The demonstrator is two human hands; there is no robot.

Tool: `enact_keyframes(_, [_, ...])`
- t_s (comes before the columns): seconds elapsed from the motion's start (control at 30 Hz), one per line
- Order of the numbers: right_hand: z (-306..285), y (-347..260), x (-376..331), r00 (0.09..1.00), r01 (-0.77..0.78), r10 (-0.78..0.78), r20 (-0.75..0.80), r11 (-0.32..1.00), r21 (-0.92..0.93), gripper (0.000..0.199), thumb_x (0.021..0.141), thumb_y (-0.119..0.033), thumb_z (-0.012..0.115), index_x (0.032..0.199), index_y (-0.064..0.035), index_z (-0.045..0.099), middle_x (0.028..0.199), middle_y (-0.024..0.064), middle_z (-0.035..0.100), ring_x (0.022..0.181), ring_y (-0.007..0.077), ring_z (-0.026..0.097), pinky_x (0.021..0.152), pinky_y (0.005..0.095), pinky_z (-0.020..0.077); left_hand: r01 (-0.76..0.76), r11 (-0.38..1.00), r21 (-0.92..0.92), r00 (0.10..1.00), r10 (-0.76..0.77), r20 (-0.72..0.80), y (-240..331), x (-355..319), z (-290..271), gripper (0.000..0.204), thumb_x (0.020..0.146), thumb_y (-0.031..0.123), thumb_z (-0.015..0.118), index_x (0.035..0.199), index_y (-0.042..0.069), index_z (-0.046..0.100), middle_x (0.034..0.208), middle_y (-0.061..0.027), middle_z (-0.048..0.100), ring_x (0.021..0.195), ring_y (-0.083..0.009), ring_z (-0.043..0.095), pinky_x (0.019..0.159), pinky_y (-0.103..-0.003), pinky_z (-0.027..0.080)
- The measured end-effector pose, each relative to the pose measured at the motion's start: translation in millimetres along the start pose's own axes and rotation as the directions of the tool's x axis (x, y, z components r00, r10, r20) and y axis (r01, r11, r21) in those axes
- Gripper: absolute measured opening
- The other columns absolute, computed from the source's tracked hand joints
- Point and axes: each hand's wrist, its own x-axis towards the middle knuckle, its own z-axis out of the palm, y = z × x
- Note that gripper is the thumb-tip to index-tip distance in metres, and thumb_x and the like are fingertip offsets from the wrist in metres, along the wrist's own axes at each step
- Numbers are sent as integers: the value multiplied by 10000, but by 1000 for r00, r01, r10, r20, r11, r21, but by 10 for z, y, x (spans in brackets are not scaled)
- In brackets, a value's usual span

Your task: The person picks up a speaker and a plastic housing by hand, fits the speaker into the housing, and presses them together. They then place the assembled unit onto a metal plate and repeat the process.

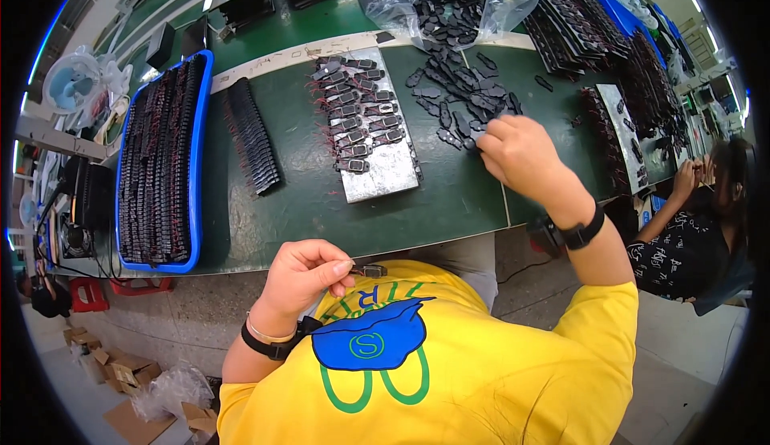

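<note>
Close to my body, at the near edge of the table, my left hand pinches a small black speaker-like part between thumb and fingertips. My right hand is at the near right side of a loose pile of flat black plastic pieces. Its fingers are curled together, and what they grip, if anything, is hidden. Left of the pile, a silver metal plate carries rows of similar small parts with red wires.
A long blue tray packed with black parts stands on the left, beside a single row of parts. A clear plastic bag spills black pieces at the back. Stacked loaded plates stand back right. Another person works at far right.
</note>
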Motion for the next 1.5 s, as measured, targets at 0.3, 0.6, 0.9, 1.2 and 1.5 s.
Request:
enact_keyframes(0.3, [-193, -178, -134, 984, -149, 176, -23, 893, 425, 251, 681, -107, 733, 889, -14, 628, 805, 121, 581, 693, 301, 591, 612, 381, 480, 29, 999, 26, 1000, -29, 2, 15, 30, 4, 86, 869, 24, 631, 901, -54, 644, 743, -137, 679, 585, -139, 637, 552, -234, 535])
enact_keyframes(0.6, [-136, -266, -44, 939, -343, 304, 159, 855, 388, 191, 689, -6, 663, 874, 9, 618, 772, 126, 563, 655, 247, 592, 606, 336, 481, 28, 998, 48, 977, -17, -214, 75, 39, 118, 116, 889, 58, 620, 933, -48, 644, 753, -132, 677, 576, -131, 622, 525, -229, 508])
enact_keyframes(0.9, [-62, -785, -181, 861, -317, 493, -127, 715, 623, 232, 693, 37, 663, 917, 25, 606, 828, 117, 604, 663, 208, 592, 621, 281, 483, -7, 999, 40, 979, 15, -203, 36, -4, 102, 143, 904, 96, 622, 960, -33, 652, 767, -110, 684, 598, -119, 627, 552, -217, 508])
enact_keyframes(1.2, [-257, -1344, 137, 950, 189, 33, -310, 730, 657, 311, 657, 43, 715, 949, 2, 614, 857, 124, 628, 695, 274, 608, 622, 308, 506, 34, 996, 79, 991, -23, -134, 8, 58, 188, 158, 918, 111, 608, 971, -30, 653, 781, -99, 687, 616, -101, 625, 560, -206, 505])
enact_keyframes(1.5, [-214, -1491, 139, 940, 208, -15, -340, 815, 541, 292, 648, 16, 715, 922, 22, 615, 871, 142, 643, 729, 277, 652, 623, 343, 535, 60, 994, 87, 993, -51, -103, -10, 50, 228, 174, 926, 119, 598, 989, -34, 649, 792, -94, 686, 635, -104, 628, 569, -210, 507])
